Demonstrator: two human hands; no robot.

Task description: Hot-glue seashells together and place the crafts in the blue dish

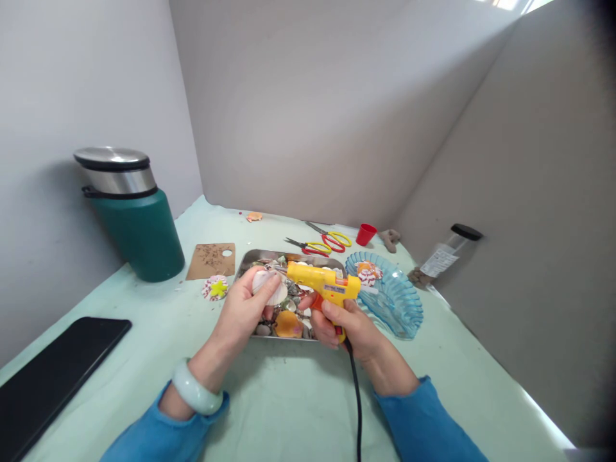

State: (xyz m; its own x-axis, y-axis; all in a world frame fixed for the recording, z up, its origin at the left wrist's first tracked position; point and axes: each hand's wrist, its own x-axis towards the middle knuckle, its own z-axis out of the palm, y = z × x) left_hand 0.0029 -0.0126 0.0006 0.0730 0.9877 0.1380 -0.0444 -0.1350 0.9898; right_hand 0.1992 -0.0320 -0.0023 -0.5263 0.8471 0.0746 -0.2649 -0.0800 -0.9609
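Between the fingers and thumb of my left hand (244, 298) is a pale seashell (273, 290), held above the tray. My right hand (347, 324) grips a yellow hot glue gun (312, 277) by its handle, one finger at the orange trigger. The gun's nozzle points left and meets the shell's upper edge; whether it touches cannot be made out. A clear glue stick (369, 290) pokes from the gun's rear. Below both hands lies a metal tray (246, 259) full of small shells and stones, with an orange shell (289, 325) near its front.
A green bottle (137, 234) and a black phone (62, 378) stand and lie at left. Nearby are a brown card (210, 260) and a round flower piece (215, 288). Behind are scissors (332, 240) and a red cup (366, 234); rightward, a blue shell-shaped dish (402, 301) and a clear jar (445, 250).
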